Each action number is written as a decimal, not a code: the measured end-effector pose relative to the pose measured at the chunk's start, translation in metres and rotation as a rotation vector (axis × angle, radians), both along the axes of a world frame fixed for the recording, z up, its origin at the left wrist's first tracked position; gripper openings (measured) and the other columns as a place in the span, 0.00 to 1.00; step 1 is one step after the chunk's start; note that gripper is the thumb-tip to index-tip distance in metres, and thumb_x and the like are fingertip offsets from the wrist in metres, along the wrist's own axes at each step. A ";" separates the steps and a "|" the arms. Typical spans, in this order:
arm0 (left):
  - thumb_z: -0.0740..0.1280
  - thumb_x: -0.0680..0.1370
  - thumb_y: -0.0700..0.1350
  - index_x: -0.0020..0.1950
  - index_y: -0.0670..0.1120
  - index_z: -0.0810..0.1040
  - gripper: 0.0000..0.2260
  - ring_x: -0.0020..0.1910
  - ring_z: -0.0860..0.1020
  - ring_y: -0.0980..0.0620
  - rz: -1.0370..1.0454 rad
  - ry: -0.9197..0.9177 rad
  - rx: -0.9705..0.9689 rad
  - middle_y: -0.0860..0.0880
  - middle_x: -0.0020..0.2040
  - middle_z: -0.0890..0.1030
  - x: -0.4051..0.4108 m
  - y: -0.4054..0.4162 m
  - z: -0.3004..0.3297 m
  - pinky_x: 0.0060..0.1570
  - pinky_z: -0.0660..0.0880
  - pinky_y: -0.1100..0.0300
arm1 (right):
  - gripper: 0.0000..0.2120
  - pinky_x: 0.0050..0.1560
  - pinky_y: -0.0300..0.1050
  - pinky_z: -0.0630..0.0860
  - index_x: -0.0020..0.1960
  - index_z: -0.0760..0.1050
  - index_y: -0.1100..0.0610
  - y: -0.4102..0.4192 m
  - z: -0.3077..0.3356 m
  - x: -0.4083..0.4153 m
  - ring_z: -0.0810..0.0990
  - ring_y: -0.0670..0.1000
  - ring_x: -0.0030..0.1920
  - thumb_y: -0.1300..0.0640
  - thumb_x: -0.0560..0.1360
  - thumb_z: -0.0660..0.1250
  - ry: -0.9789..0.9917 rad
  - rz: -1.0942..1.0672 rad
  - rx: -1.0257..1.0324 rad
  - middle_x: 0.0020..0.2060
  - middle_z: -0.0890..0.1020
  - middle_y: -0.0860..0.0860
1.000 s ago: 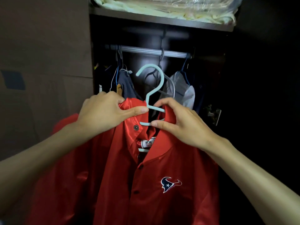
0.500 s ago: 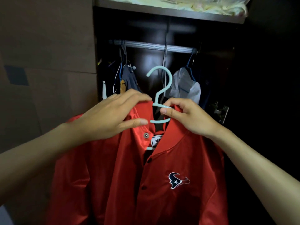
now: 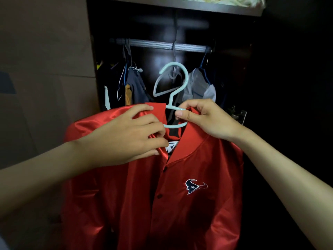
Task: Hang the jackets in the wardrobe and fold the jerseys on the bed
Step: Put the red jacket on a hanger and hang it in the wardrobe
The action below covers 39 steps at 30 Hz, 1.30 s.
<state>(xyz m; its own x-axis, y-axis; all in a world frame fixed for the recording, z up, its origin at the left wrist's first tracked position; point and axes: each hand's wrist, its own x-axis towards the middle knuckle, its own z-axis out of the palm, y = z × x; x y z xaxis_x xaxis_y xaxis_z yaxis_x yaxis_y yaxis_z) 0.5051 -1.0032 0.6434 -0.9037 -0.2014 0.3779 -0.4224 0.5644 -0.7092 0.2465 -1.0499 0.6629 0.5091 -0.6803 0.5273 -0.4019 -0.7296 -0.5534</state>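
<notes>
A shiny red jacket (image 3: 189,204) with a dark bull-head logo hangs on a pale blue hanger (image 3: 177,87), held up in front of the open wardrobe. My right hand (image 3: 205,119) pinches the hanger at its neck, by the right side of the collar. My left hand (image 3: 129,134) grips the jacket's left collar and shoulder fabric. The hanger's hook points up, below the silver rail (image 3: 162,45) and not touching it.
Several dark and grey garments (image 3: 135,87) hang on the rail at left and right (image 3: 200,85), with a gap between them. A shelf (image 3: 180,5) with pale bedding sits above. The brown wardrobe door (image 3: 45,69) stands at left; a hinge (image 3: 239,114) shows at right.
The jacket and hanger have shifted slightly right and toward the wardrobe. My left hand has slid down from the collar's top to grip the left collar fabric; my right hand keeps its hold.
</notes>
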 end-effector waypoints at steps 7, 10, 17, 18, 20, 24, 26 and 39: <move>0.62 0.75 0.47 0.47 0.47 0.83 0.10 0.43 0.76 0.45 0.005 0.029 0.031 0.47 0.47 0.79 -0.008 0.011 -0.038 0.56 0.71 0.47 | 0.08 0.50 0.38 0.75 0.49 0.83 0.60 0.002 0.001 -0.006 0.81 0.43 0.44 0.57 0.82 0.68 0.009 -0.011 0.004 0.43 0.86 0.51; 0.63 0.77 0.61 0.45 0.45 0.83 0.20 0.41 0.76 0.47 0.105 0.161 0.054 0.48 0.45 0.79 -0.013 0.013 -0.058 0.51 0.70 0.50 | 0.08 0.51 0.47 0.76 0.50 0.83 0.60 0.001 0.001 -0.005 0.81 0.48 0.44 0.57 0.82 0.68 0.008 -0.023 -0.005 0.44 0.86 0.55; 0.63 0.80 0.61 0.49 0.53 0.82 0.14 0.41 0.75 0.54 0.106 0.464 0.249 0.55 0.47 0.75 -0.026 0.013 -0.076 0.46 0.68 0.53 | 0.09 0.47 0.32 0.73 0.49 0.83 0.60 -0.003 -0.001 -0.003 0.79 0.39 0.41 0.56 0.81 0.68 0.001 -0.031 -0.012 0.41 0.85 0.46; 0.63 0.81 0.58 0.49 0.53 0.81 0.12 0.43 0.75 0.55 0.078 0.485 0.279 0.56 0.48 0.75 -0.026 0.013 -0.077 0.47 0.69 0.52 | 0.09 0.48 0.32 0.73 0.50 0.84 0.60 -0.004 -0.002 -0.003 0.79 0.39 0.41 0.55 0.81 0.68 0.002 -0.034 -0.013 0.41 0.85 0.46; 0.62 0.82 0.55 0.51 0.52 0.79 0.10 0.45 0.76 0.56 0.051 0.477 0.315 0.55 0.53 0.75 -0.026 0.015 -0.074 0.49 0.73 0.52 | 0.08 0.48 0.32 0.73 0.50 0.84 0.59 -0.003 -0.003 -0.004 0.80 0.38 0.41 0.55 0.81 0.69 0.007 -0.041 -0.018 0.40 0.85 0.44; 0.56 0.84 0.54 0.57 0.49 0.74 0.12 0.44 0.82 0.54 0.069 0.485 0.315 0.52 0.61 0.75 -0.021 0.020 -0.060 0.33 0.81 0.54 | 0.08 0.48 0.45 0.77 0.50 0.84 0.58 0.001 -0.002 -0.009 0.80 0.42 0.41 0.54 0.81 0.70 0.031 -0.048 -0.013 0.41 0.86 0.50; 0.56 0.84 0.56 0.58 0.51 0.74 0.12 0.42 0.82 0.54 0.091 0.479 0.295 0.52 0.62 0.75 -0.016 0.020 -0.050 0.27 0.79 0.55 | 0.08 0.52 0.56 0.78 0.49 0.83 0.56 0.003 -0.004 -0.008 0.82 0.51 0.41 0.53 0.80 0.70 0.062 -0.041 -0.012 0.42 0.86 0.53; 0.60 0.80 0.48 0.53 0.53 0.79 0.08 0.35 0.80 0.53 0.174 0.115 0.204 0.46 0.66 0.77 -0.004 0.016 -0.048 0.23 0.68 0.61 | 0.10 0.48 0.65 0.76 0.48 0.83 0.50 -0.003 -0.013 -0.001 0.81 0.63 0.43 0.45 0.79 0.69 0.089 -0.054 -0.082 0.40 0.84 0.57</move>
